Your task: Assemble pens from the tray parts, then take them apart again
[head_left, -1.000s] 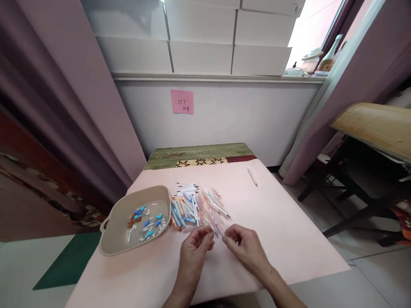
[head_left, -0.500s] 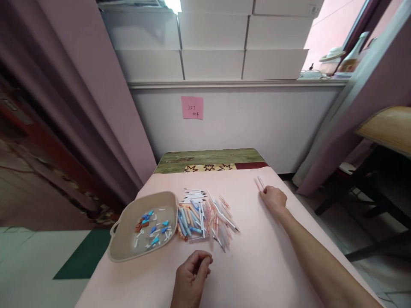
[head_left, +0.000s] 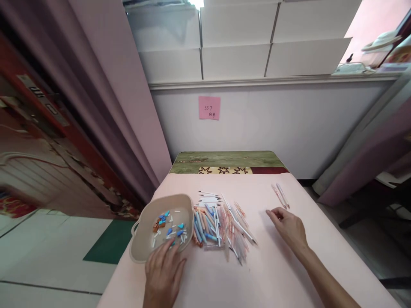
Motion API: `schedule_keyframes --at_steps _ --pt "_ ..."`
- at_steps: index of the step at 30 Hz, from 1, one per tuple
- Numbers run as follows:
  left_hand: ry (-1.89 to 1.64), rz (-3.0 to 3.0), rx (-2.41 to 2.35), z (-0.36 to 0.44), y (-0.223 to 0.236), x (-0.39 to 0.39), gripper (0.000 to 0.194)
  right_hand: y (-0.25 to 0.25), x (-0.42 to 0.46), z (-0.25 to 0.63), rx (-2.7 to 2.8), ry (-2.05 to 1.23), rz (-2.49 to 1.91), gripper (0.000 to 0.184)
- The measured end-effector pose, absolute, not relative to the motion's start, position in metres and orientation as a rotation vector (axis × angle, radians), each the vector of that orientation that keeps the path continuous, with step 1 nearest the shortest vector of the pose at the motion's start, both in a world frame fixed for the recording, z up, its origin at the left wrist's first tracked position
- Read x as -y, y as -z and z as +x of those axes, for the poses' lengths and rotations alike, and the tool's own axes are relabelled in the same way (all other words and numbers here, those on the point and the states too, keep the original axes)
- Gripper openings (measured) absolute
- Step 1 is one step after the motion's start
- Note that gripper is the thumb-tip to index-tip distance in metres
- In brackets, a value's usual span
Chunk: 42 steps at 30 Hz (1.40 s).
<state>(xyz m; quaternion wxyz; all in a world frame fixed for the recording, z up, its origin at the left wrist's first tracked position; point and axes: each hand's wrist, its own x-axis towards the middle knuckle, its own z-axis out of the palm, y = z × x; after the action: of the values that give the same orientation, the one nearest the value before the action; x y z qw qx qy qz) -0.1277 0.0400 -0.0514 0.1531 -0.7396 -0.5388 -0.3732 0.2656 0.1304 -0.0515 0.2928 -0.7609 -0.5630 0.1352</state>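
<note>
My left hand (head_left: 164,269) reaches over the near rim of the beige tray (head_left: 144,218). Its fingers are stretched out, and the fingertips are by the small blue pieces (head_left: 180,233) inside; they partly hide what lies beneath. To the right, my right hand (head_left: 290,229) hovers over the pink table cover, loosely curled and with nothing visible in it. Just beyond it lie two slim pens (head_left: 281,196), side by side. Between my hands is a heap of clear pinkish pen barrels (head_left: 236,235), with blue and orange tubes (head_left: 202,226) on its left.
White refills with dark tips (head_left: 209,198) lie in a row behind the heap. Brown pieces (head_left: 157,224) and white bits sit in the tray. A pink note (head_left: 209,108) is stuck on the wall past the table's green far edge (head_left: 224,157).
My right hand has let go of the two pens and drawn back towards me. My left hand has moved left to the tray, its fingers opening out. The view has turned left.
</note>
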Motion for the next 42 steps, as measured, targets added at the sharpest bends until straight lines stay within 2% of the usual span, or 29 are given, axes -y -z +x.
schedule_keyframes --at_steps 5,8,10,13,16,19,23,27,30,34,42 --pt "0.875 -2.236 1.488 -0.162 0.055 -0.06 0.015 0.059 -0.104 0.234 1.516 -0.637 -1.874 0.036" --pt "0.847 -2.277 1.481 -0.167 0.05 -0.07 0.012 0.06 -0.098 0.222 1.509 -0.731 -1.861 0.031" --pt "0.855 -2.237 1.482 -0.165 0.048 -0.071 0.014 0.062 -0.096 0.216 1.529 -0.737 -1.856 0.028" --pt "0.89 -2.171 1.45 -0.15 0.052 -0.064 0.032 0.065 -0.094 0.208 1.587 -0.741 -1.856 0.031" --pt "0.902 -2.453 1.176 -0.119 0.065 -0.057 0.035 0.067 -0.092 0.199 1.61 -0.737 -1.872 0.035" --pt "0.958 -2.648 1.129 -0.083 0.078 -0.062 0.034 0.069 -0.094 0.191 1.62 -0.729 -1.894 0.033" --pt "0.808 -2.778 1.005 -0.05 0.084 -0.084 0.037 0.071 -0.099 0.184 1.62 -0.776 -1.873 0.027" --pt "0.768 -2.795 0.957 -0.041 0.086 -0.098 0.025 0.069 -0.102 0.177 1.641 -0.823 -1.86 0.024" --pt "0.776 -2.784 0.998 -0.042 0.087 -0.099 0.025 0.065 -0.103 0.173 1.723 -0.713 -1.964 0.024" --pt "0.794 -2.774 1.027 -0.042 0.08 -0.091 0.029 0.06 -0.102 0.178 1.783 -0.602 -2.013 0.028" --pt "1.034 -2.645 1.121 -0.066 0.035 -0.077 0.037 0.05 -0.101 0.198 1.595 -0.721 -1.961 0.025"
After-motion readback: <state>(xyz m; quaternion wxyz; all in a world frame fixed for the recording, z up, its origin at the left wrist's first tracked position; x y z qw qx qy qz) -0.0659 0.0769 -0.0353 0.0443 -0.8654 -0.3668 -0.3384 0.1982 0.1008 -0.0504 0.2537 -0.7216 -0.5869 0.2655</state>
